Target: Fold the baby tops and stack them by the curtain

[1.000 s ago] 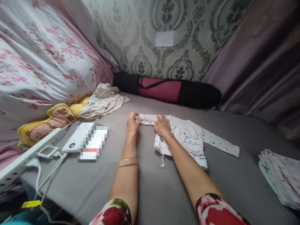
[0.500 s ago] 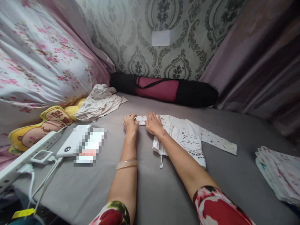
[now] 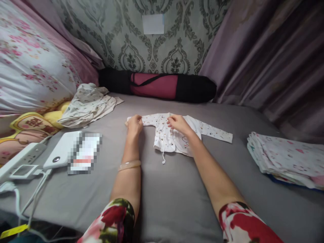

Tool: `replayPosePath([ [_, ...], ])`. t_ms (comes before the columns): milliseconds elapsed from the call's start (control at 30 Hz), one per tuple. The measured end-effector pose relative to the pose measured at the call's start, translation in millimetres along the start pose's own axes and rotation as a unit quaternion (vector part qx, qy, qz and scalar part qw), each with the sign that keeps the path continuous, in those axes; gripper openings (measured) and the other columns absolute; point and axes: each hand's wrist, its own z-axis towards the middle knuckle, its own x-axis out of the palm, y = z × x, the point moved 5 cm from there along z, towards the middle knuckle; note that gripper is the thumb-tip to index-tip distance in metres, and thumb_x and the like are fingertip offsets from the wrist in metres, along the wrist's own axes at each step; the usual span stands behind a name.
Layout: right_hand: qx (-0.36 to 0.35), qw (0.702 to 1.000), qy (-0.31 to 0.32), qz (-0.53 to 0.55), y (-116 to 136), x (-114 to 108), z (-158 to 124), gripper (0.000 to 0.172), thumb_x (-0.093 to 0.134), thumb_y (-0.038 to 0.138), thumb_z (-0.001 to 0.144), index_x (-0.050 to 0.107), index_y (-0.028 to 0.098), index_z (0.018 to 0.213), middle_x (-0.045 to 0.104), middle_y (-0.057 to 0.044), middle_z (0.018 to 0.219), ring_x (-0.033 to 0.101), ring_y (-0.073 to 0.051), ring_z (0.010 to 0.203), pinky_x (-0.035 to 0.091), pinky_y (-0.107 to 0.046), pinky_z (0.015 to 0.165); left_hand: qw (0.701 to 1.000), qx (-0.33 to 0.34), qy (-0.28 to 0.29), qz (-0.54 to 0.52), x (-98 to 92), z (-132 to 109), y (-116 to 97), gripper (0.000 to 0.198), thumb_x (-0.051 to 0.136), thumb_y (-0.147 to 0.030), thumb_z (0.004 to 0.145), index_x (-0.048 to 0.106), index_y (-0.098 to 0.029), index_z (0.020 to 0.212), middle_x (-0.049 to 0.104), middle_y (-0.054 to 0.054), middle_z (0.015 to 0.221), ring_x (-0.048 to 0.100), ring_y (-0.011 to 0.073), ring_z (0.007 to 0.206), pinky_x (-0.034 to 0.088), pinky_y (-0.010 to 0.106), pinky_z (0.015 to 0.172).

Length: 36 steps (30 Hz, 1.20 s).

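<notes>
A small white baby shirt (image 3: pixel 164 133) with tiny prints lies spread on the grey sheet, its far sleeve stretched to the right and a tie string hanging from its lower edge. At the end of the left sleeve, my left hand (image 3: pixel 134 125) is closed on the cuff. My right hand (image 3: pixel 179 124) is over the upper front near the neckline, fingers bent and tips together at the cloth. Part of the shirt's front drawing is hidden behind my right wrist and forearm.
Folded printed cloths (image 3: pixel 286 155) are stacked at right. A crumpled cloth (image 3: pixel 87 104) and yellow plush pillow (image 3: pixel 32 126) lie left, near a white power bank (image 3: pixel 64 148), power strip (image 3: pixel 22 160) and cables. Along the wall rests a black-and-maroon long bag (image 3: pixel 154 86).
My right hand has left the left sleeve, where it lay flat, and moved right to the shirt's neckline with fingers bent. My left hand stays at the cuff. The view has shifted right.
</notes>
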Motion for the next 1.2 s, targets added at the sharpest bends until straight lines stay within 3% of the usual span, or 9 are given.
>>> replayPosePath([
  [100, 0.048, 0.998, 0.048, -0.014, -22, -16, -38, 0.021, 0.046, 0.023, 0.088, 0.065, 0.015, 0.085, 0.072, -0.007, 0.079, 0.065, -0.013, 0.058, 0.047, -0.02, 0.052, 0.996, 0.059, 0.021, -0.066, -3.1, -8, -32, 0.029, 0.047, -0.017, 0.084, 0.07, -0.017, 0.101, 0.072, 0.01, 0.1, 0.064, 0.0209, 0.097, 0.045, 0.03, 0.088],
  [233, 0.056, 0.986, 0.091, -0.127, -31, -17, -73, 0.018, 0.05, 0.026, 0.085, 0.064, 0.016, 0.082, 0.067, -0.003, 0.062, 0.06, -0.014, 0.052, 0.041, -0.022, 0.051, 0.965, 0.165, 0.13, -0.157, 1.7, -37, -88, 0.03, 0.045, -0.015, 0.083, 0.068, -0.013, 0.102, 0.072, 0.007, 0.085, 0.065, 0.015, 0.075, 0.049, 0.024, 0.069],
  [333, 0.03, 0.974, 0.109, -0.197, -25, -11, -86, 0.026, 0.06, 0.03, 0.078, 0.063, 0.016, 0.1, 0.071, -0.007, 0.083, 0.065, -0.018, 0.071, 0.041, -0.023, 0.059, 0.932, 0.224, 0.267, -0.102, 19.2, -69, -117, 0.024, 0.046, -0.015, 0.082, 0.067, -0.013, 0.094, 0.069, 0.004, 0.075, 0.063, 0.0129, 0.064, 0.047, 0.021, 0.062],
  [400, 0.012, 0.965, 0.123, -0.233, -21, -7, -91, 0.04, 0.064, 0.033, 0.074, 0.059, 0.015, 0.109, 0.068, -0.011, 0.103, 0.064, -0.022, 0.086, 0.041, -0.024, 0.063, 0.918, 0.242, 0.314, 0.0, 30.9, -84, -122, 0.017, 0.05, -0.012, 0.08, 0.066, -0.013, 0.083, 0.067, 0.004, 0.072, 0.062, 0.0139, 0.066, 0.046, 0.022, 0.064],
  [533, 0.002, 0.956, 0.135, -0.261, -17, -6, -98, 0.044, 0.063, 0.026, 0.073, 0.055, 0.012, 0.114, 0.061, -0.018, 0.12, 0.062, -0.025, 0.098, 0.042, -0.025, 0.069, 0.927, 0.261, 0.242, 0.115, 35.1, -100, -117, 0.013, 0.05, -0.011, 0.081, 0.062, -0.014, 0.083, 0.066, 0.008, 0.08, 0.061, 0.0186, 0.079, 0.046, 0.027, 0.073],
  [800, 0.021, 0.966, 0.106, -0.235, -19, -15, -94, 0.012, 0.056, 0.018, 0.078, 0.063, 0.017, 0.088, 0.07, -0.009, 0.09, 0.064, -0.02, 0.083, 0.036, -0.023, 0.06, 0.946, 0.253, 0.182, 0.086, 28.6, -139, -111, 0.022, 0.062, -0.031, 0.083, 0.057, -0.015, 0.097, 0.05, 0.011, 0.108, 0.058, 0.0198, 0.088, 0.049, 0.035, 0.084],
  [967, 0.042, 0.987, 0.095, -0.12, -37, -23, -81, 0.004, 0.06, 0.015, 0.074, 0.063, 0.017, 0.075, 0.063, 0.0, 0.062, 0.058, -0.013, 0.058, 0.037, -0.02, 0.052, 0.946, 0.245, 0.18, 0.115, 35.7, -151, -105, 0.031, 0.068, -0.041, 0.079, 0.059, -0.015, 0.094, 0.051, 0.012, 0.108, 0.053, 0.0271, 0.107, 0.047, 0.037, 0.087],
  [1100, 0.056, 0.997, 0.033, 0.04, -37, -38, -79, 0.006, 0.058, 0.014, 0.076, 0.062, 0.016, 0.08, 0.057, 0.004, 0.059, 0.05, -0.009, 0.048, 0.036, -0.018, 0.046, 0.95, 0.232, 0.155, 0.138, 40.6, -151, -102, 0.012, 0.054, -0.024, 0.086, 0.063, -0.016, 0.089, 0.058, 0.011, 0.1, 0.055, 0.0252, 0.101, 0.046, 0.034, 0.082],
  [1200, 0.053, 0.989, 0.0, 0.139, -28, -49, -83, 0.006, 0.059, 0.015, 0.078, 0.063, 0.015, 0.083, 0.056, 0.004, 0.061, 0.048, -0.007, 0.048, 0.037, -0.017, 0.046, 0.959, 0.235, 0.114, 0.107, 37.5, -149, -103, 0.016, 0.049, -0.019, 0.087, 0.064, -0.017, 0.085, 0.061, 0.01, 0.093, 0.056, 0.0234, 0.095, 0.045, 0.033, 0.082],
])
